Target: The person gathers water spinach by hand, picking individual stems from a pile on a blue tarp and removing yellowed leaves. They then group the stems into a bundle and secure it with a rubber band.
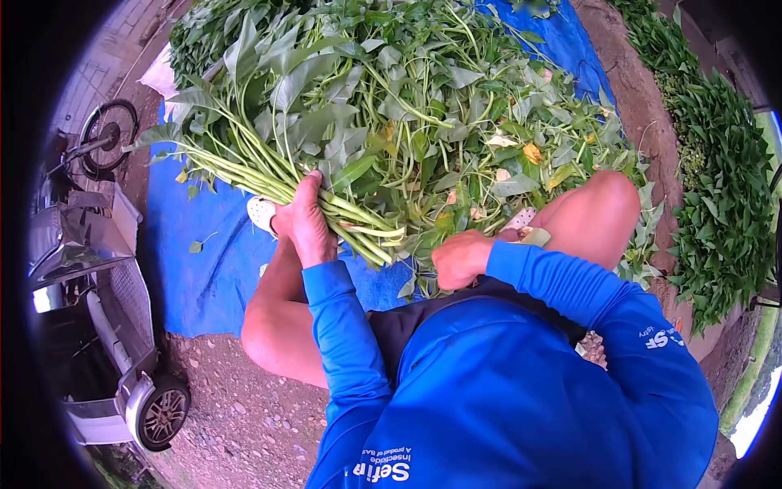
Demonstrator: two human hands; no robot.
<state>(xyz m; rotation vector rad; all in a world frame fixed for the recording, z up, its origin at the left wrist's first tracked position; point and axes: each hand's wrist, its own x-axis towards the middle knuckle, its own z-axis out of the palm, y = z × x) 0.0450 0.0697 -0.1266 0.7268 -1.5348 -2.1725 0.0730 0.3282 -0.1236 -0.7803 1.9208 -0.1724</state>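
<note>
Okay, gripping a bundle of leafy stems [252, 171] tight in the left hand [308, 222], low over the blue tarp [204, 261]. Lies slantwise: cut ends poking out lower right toward the right hand [460, 259], leaves fanning up and left. Curled shut there at the near edge of the loose pile of greens [423, 98], can't tell around what. No container anywhere, just greens heaped on the tarp.
</note>
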